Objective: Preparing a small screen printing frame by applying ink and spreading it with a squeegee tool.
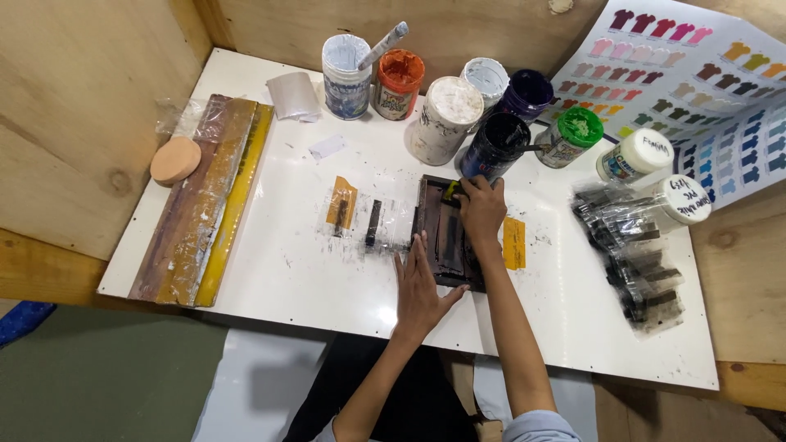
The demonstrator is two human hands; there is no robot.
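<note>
**Steadying a small dark frame on an ink-smeared white surface**

Pressing flat, left hand (419, 288) spreads its fingers wide on the near edge of the dark frame (442, 233), mid-surface (278, 270); right hand (481, 209) pinches a small yellow-tipped tool at the far edge. Probably light, stiff, ink-slick; best gripped by the rims. Behind: open jars of white, orange (399, 82), green (571, 135) and dark (495, 146) ink.

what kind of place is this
Probably a small screen-printing workbench: open ink jars crowd the white table, a shirt colour chart hangs alongside, and both hands press a dark inked frame.
</note>
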